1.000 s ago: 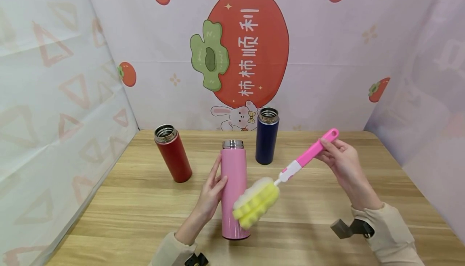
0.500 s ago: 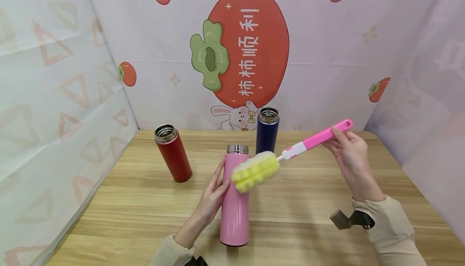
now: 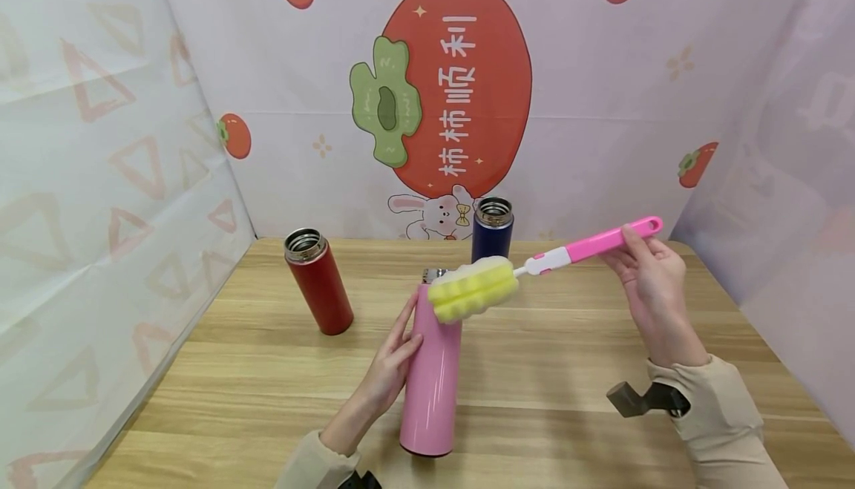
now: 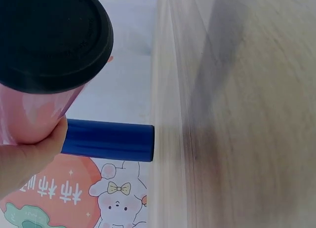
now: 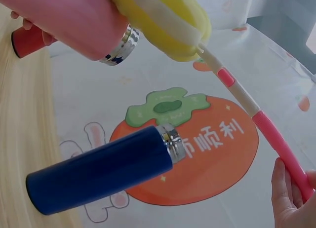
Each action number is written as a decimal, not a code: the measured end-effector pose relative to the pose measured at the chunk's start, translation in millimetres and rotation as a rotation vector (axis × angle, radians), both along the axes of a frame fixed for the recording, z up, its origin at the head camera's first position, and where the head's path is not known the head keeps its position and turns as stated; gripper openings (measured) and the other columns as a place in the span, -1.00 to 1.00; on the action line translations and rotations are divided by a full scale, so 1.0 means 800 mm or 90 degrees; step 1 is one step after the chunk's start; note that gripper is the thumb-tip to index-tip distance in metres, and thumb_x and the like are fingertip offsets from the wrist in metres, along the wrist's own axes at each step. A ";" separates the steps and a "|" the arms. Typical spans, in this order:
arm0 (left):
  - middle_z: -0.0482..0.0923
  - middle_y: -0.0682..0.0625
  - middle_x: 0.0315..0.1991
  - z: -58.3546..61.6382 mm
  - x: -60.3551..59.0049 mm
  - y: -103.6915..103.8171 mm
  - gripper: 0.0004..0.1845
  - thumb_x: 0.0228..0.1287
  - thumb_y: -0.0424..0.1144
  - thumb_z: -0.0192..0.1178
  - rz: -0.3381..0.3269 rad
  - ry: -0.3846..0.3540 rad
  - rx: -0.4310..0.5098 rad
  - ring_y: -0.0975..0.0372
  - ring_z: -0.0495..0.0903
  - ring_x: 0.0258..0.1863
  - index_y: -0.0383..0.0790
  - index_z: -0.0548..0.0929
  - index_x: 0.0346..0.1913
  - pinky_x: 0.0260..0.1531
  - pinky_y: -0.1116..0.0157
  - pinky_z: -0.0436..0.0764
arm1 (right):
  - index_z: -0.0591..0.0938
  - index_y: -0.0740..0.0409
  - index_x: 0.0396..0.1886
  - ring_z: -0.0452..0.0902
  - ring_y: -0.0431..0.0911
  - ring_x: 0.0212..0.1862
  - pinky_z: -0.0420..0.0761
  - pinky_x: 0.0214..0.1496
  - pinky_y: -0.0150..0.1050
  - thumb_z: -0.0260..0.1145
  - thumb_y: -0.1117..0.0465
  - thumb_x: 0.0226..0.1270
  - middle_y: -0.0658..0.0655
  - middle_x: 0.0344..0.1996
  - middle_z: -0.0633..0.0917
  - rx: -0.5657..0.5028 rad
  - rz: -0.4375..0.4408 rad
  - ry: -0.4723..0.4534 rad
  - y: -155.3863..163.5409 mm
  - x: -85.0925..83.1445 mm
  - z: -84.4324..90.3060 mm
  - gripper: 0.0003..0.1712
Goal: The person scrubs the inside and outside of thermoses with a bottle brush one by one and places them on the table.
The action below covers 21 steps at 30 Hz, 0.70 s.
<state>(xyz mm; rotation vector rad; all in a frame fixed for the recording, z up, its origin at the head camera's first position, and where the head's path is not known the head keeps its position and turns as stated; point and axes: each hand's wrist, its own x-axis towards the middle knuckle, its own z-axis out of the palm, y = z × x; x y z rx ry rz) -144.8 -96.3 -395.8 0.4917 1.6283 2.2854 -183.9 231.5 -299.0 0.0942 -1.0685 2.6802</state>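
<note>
My left hand (image 3: pixel 386 372) grips a pink vacuum flask (image 3: pixel 430 389) from its left side. The flask leans slightly, its open steel neck toward the right, and its black base (image 4: pixel 54 53) hangs above the table in the left wrist view. With thumb and fingers, my right hand (image 3: pixel 653 292) pinches the pink handle of a bottle brush (image 3: pixel 477 290). The brush's yellow and white sponge head overlaps the flask's upper part in the head view and partly hides its neck. In the right wrist view the sponge is close beside the flask's shoulder.
An open red flask (image 3: pixel 320 285) stands on the wooden table (image 3: pixel 234 385) at the left. Farther back, a blue flask (image 3: pixel 493 240) stands uncapped, its lower part behind the sponge in the head view. A printed cloth backdrop (image 3: pixel 588 66) borders the table.
The brush has risen and shifted right, its handle now closer to level. The pink flask has tilted, its neck moving right and its base left and nearer. The other flasks have stayed put.
</note>
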 end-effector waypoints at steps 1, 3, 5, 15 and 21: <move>0.11 -0.20 0.24 0.001 0.000 0.000 -0.39 0.36 -0.30 -0.20 -0.004 0.002 0.002 0.22 0.30 0.12 0.12 -0.11 0.38 0.07 0.29 0.28 | 0.52 0.40 -0.38 0.63 -0.04 -0.40 0.55 -0.22 -0.24 0.21 0.38 0.13 0.25 -0.52 0.64 -0.005 -0.002 0.000 0.000 0.000 0.000 -0.88; 0.06 -0.16 0.27 0.002 0.000 -0.001 -0.40 0.37 -0.29 -0.21 -0.017 0.005 0.006 0.24 0.28 0.14 0.12 -0.12 0.38 0.08 0.30 0.27 | 0.52 0.40 -0.37 0.63 -0.03 -0.39 0.55 -0.22 -0.24 0.21 0.38 0.12 0.25 -0.52 0.64 -0.012 -0.008 0.001 0.001 0.000 0.000 -0.88; -0.01 -0.12 0.31 0.003 0.000 -0.002 -0.40 0.37 -0.27 -0.21 -0.027 0.006 0.008 0.24 0.27 0.15 0.13 -0.14 0.38 0.07 0.29 0.27 | 0.52 0.42 -0.36 0.63 -0.02 -0.38 0.55 -0.23 -0.23 0.21 0.39 0.13 0.27 -0.51 0.64 -0.022 -0.008 0.004 0.001 0.000 0.001 -0.88; 0.30 -0.21 0.05 0.002 0.002 0.005 -0.11 0.05 -0.35 0.22 0.085 0.001 -0.103 0.13 0.50 -0.15 0.25 -0.04 0.34 -0.22 0.17 0.52 | 0.52 0.42 -0.35 0.63 -0.03 -0.38 0.56 -0.25 -0.24 0.21 0.38 0.13 0.26 -0.51 0.64 -0.027 -0.013 -0.003 0.002 0.001 -0.001 -0.86; 0.31 -0.23 0.14 0.001 0.004 0.006 -0.22 0.15 -0.30 0.15 0.127 0.033 -0.130 0.13 0.50 -0.11 0.23 0.00 0.34 -0.22 0.20 0.52 | 0.51 0.42 -0.34 0.62 -0.02 -0.39 0.58 -0.27 -0.25 0.21 0.37 0.13 0.26 -0.50 0.63 -0.039 -0.018 -0.005 0.007 0.001 0.000 -0.85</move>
